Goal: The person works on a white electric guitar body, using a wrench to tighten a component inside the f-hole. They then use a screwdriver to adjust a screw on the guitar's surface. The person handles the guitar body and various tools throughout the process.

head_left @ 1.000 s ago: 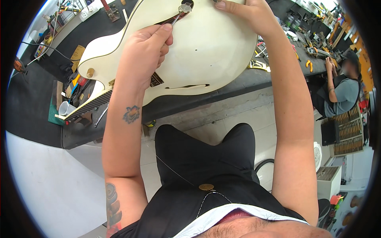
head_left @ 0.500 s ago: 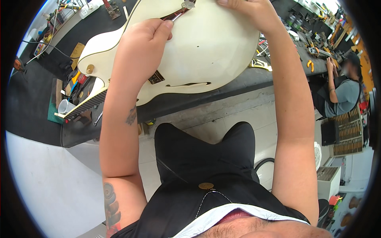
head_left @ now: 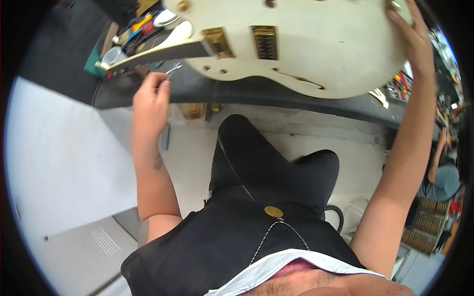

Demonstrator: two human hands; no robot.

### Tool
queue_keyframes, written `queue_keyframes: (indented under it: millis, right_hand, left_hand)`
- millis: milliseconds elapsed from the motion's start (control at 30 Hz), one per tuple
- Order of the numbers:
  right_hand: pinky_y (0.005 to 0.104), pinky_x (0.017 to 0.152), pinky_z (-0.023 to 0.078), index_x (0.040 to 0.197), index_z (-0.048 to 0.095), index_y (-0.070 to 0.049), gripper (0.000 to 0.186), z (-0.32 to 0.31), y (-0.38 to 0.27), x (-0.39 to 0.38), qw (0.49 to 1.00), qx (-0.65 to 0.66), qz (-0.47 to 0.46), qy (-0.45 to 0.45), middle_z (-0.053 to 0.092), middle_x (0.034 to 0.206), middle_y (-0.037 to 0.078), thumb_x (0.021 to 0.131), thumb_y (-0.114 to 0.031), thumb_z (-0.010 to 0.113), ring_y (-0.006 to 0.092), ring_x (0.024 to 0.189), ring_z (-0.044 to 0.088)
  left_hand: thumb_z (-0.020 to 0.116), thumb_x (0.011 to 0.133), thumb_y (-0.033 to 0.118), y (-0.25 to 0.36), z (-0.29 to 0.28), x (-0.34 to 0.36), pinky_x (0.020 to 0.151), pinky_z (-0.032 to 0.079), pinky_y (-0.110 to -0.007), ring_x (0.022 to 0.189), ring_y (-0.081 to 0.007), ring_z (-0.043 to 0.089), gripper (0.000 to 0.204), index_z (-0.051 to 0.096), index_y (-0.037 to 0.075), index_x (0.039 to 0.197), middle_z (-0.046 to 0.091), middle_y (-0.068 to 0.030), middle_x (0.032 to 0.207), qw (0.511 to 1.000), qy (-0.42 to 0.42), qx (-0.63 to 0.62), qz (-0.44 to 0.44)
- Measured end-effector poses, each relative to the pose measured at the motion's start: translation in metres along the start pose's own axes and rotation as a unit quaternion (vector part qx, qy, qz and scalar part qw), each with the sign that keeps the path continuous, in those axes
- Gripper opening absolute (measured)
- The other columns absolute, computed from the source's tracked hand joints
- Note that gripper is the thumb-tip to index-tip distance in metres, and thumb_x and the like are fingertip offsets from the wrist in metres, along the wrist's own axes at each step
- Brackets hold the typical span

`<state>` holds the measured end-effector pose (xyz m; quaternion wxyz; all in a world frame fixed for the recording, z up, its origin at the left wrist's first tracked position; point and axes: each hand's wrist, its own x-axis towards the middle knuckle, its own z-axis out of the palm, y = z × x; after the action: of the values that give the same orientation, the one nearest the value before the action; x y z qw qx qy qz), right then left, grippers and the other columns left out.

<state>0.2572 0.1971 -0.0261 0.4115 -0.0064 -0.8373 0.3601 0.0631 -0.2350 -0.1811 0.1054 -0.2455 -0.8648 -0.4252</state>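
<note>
A cream hollow-body electric guitar (head_left: 316, 49) lies face up across the dark workbench, its neck pointing left. It has two gold-framed pickups and a slender f-hole, and its top edge runs out of view. My right hand (head_left: 417, 42) grips the body's right end, thumb on the face, beside a small shiny metal fitting (head_left: 395, 6). Below the guitar's neck, at the bench's front edge, my left hand (head_left: 154, 96) is closed with a small silver wrench (head_left: 174, 68) sticking out past the thumb and finger. The wrench's other end is hidden.
A translucent plastic cup (head_left: 114, 55) stands by the headstock on a green mat (head_left: 94, 66), near several hand tools. The workbench (head_left: 237, 89) runs across in front of my knees. At the far right a person (head_left: 442, 180) sits at a tool-covered bench.
My left hand has left the guitar's face and come down to the bench edge below the neck. My right hand stays on the body, and the view has shifted so the guitar appears farther right.
</note>
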Motion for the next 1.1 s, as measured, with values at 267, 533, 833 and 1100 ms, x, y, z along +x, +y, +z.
queue_keyframes:
  millis: [267, 533, 833, 1100]
  right_hand:
    - [0.0359, 0.117, 0.04, 0.154, 0.056, -0.013, 0.068, -0.016, 0.04, 0.018, 0.994, -0.112, -0.006, 0.005, 0.065, 0.143, 0.011, 0.094, -0.038, 0.074, 0.0239, 0.134, 0.058]
    - [0.035, 0.117, 0.04, 0.154, 0.056, -0.012, 0.065, -0.022, 0.039, 0.018, 0.992, -0.116, -0.038, -0.015, 0.062, 0.146, 0.011, 0.094, -0.032, 0.072, 0.0237, 0.135, 0.057]
    - [0.0353, 0.111, 0.046, 0.15, 0.049, 0.002, 0.079, -0.004, 0.011, 0.014, 0.999, 0.05, 0.014, -0.012, 0.062, 0.139, 0.013, 0.084, -0.021, 0.087, 0.0223, 0.127, 0.058]
    - [0.0361, 0.112, 0.045, 0.151, 0.05, 0.001, 0.081, -0.008, 0.01, 0.014, 0.998, 0.051, 0.007, -0.027, 0.063, 0.139, 0.014, 0.085, -0.027, 0.089, 0.0232, 0.129, 0.058]
  left_hand:
    - [0.069, 0.093, 0.012, -0.101, 0.069, 0.009, 0.087, 0.054, -0.052, 0.097, -0.0427, 0.068, 0.012, 0.072, 0.002, 0.098, 0.072, -0.0219, 0.1, 0.968, 0.014, 0.24, 0.072]
    - [0.058, 0.091, 0.004, -0.145, 0.079, 0.075, 0.094, 0.053, -0.049, 0.1, -0.0412, 0.068, 0.017, 0.072, 0.0, 0.099, 0.073, -0.0197, 0.1, 0.949, 0.077, 0.289, 0.102]
    - [0.057, 0.104, 0.023, -0.183, 0.066, 0.081, 0.088, 0.054, -0.06, 0.117, -0.0393, 0.063, 0.019, 0.063, 0.006, 0.107, 0.064, -0.0148, 0.121, 0.906, -0.03, 0.421, 0.03]
    - [0.043, 0.109, 0.021, -0.172, 0.034, 0.052, 0.085, 0.052, -0.059, 0.093, -0.0527, 0.066, 0.028, 0.06, -0.001, 0.109, 0.071, -0.0285, 0.098, 0.951, -0.036, 0.308, -0.016]
